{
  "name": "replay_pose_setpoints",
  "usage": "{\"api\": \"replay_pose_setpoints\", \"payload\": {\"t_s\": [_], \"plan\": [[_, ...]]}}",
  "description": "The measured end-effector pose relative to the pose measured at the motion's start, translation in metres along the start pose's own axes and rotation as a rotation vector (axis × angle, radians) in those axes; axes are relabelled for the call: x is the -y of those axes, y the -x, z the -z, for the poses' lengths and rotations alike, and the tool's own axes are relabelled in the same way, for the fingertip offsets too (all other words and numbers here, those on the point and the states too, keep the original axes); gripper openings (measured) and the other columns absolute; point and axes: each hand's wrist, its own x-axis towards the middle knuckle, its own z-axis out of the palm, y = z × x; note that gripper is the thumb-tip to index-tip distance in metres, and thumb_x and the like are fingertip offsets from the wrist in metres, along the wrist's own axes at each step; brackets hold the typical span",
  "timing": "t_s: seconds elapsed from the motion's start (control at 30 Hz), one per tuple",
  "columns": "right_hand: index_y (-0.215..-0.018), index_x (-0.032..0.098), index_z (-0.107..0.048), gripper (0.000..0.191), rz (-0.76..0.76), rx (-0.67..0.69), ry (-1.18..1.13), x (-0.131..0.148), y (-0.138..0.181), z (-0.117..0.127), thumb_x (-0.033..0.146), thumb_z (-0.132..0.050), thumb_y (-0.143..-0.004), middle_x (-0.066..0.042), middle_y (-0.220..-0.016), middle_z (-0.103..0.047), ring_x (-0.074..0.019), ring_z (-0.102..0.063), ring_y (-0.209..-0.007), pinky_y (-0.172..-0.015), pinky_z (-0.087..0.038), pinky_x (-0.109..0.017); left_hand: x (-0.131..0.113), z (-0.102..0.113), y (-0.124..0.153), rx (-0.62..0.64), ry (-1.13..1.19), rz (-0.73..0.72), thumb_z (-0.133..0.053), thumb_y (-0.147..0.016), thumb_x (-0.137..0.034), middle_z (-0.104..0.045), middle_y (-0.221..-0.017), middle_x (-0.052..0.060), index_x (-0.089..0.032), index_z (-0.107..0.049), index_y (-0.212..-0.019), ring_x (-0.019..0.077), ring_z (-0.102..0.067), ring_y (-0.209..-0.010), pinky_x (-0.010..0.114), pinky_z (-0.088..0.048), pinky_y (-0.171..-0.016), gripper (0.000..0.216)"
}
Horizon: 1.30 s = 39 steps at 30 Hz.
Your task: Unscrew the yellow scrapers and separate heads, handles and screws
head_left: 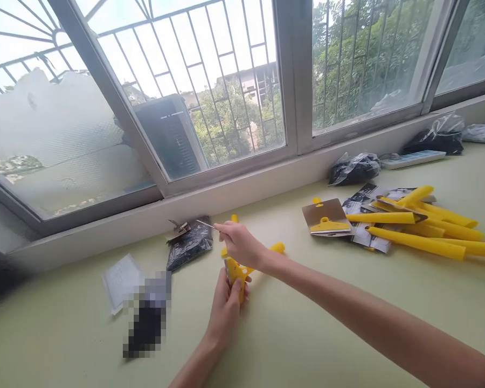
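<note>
My left hand (223, 302) is closed around a yellow scraper (235, 272) with a pale metal edge on its left side. Just above it, my right hand (244, 243) is closed on a thin metal rod-like tool (205, 223), its tip pointing up and left. Fingers hide the tool's other end, so its exact kind cannot be told. Behind my right wrist a yellow handle (278, 248) sticks out; whether it joins the scraper is hidden. A small yellow piece (234, 218) shows just beyond my right hand.
Yellow tube handles (420, 245) lie piled on printed cards at right, beside a carded yellow scraper head (329, 227). Black-filled plastic bags (189, 245) and a clear packet (123, 283) lie left. Another dark bag (354, 168) and a pale blue tray (414, 158) stand by the window.
</note>
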Motion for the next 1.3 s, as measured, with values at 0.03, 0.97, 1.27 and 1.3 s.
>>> {"api": "replay_pose_setpoints", "payload": {"t_s": [0.03, 0.97, 1.27, 1.3], "plan": [[-0.098, 0.016, -0.070, 0.027, 0.108, -0.013, -0.015, -0.012, 0.021, 0.008, 0.017, -0.043, -0.099, -0.007, -0.091, -0.067, -0.0161, -0.058, -0.080, -0.077, -0.049, -0.028, 0.001, 0.001, -0.003, 0.005, 0.062, 0.009, -0.060, -0.094, -0.044, -0.068, -0.100, 0.008, -0.020, -0.052, -0.111, 0.0146, -0.059, -0.075, 0.028, -0.049, -0.068, 0.031], [-0.106, 0.014, -0.063, 0.021, 0.562, -0.193, 0.286, -0.053, 0.150, 0.063, 0.017, -0.042, -0.105, -0.001, -0.073, -0.050, -0.0135, -0.041, -0.060, -0.053, -0.038, -0.026, -0.003, -0.045, -0.019, 0.028, -0.291, -0.172, -0.052, -0.099, -0.025, -0.057, -0.098, 0.000, -0.029, -0.036, -0.128, 0.0143, -0.057, -0.082, 0.029, -0.047, -0.078, 0.034], [-0.105, 0.016, -0.063, 0.022, 0.532, -0.184, 0.267, -0.053, 0.151, 0.063, 0.019, -0.041, -0.105, -0.001, -0.073, -0.051, -0.0131, -0.043, -0.060, -0.054, -0.039, -0.025, -0.002, -0.044, -0.020, 0.027, -0.269, -0.164, -0.051, -0.100, -0.028, -0.055, -0.099, 0.000, -0.028, -0.040, -0.125, 0.0147, -0.055, -0.085, 0.029, -0.046, -0.078, 0.028], [-0.105, 0.016, -0.063, 0.022, 0.531, -0.187, 0.259, -0.053, 0.150, 0.063, 0.019, -0.041, -0.105, -0.001, -0.073, -0.051, -0.0129, -0.042, -0.061, -0.054, -0.038, -0.025, -0.002, -0.044, -0.020, 0.031, -0.264, -0.159, -0.051, -0.100, -0.028, -0.055, -0.100, 0.000, -0.028, -0.041, -0.123, 0.0150, -0.055, -0.087, 0.029, -0.046, -0.078, 0.025]]}}
